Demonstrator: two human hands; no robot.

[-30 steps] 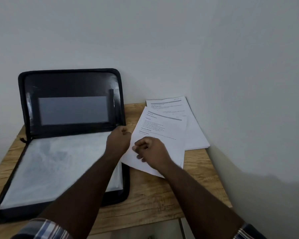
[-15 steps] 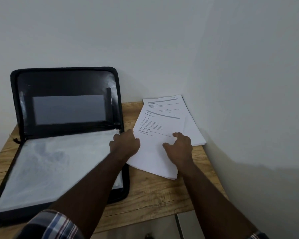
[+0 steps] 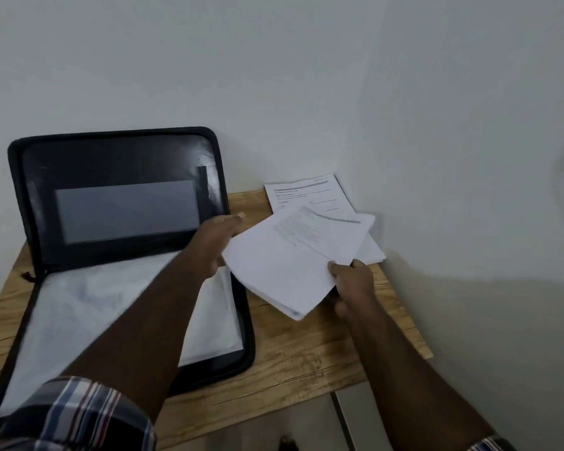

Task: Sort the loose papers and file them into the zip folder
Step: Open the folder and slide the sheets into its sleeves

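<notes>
Now the right hand (image 3: 352,281) is pinching the near right edge of a small stack of papers (image 3: 293,265), raised just above the wooden table (image 3: 306,349), while the left hand (image 3: 215,242) is supporting its left edge; whether those fingers are gripping, I cannot tell. More papers (image 3: 306,193) are lying at the far right. The zip folder (image 3: 124,255) is lying open at the left. To do this well, both hands should be keeping the sheets level and squared while carrying them left over the folder, so none is slipping out.
</notes>
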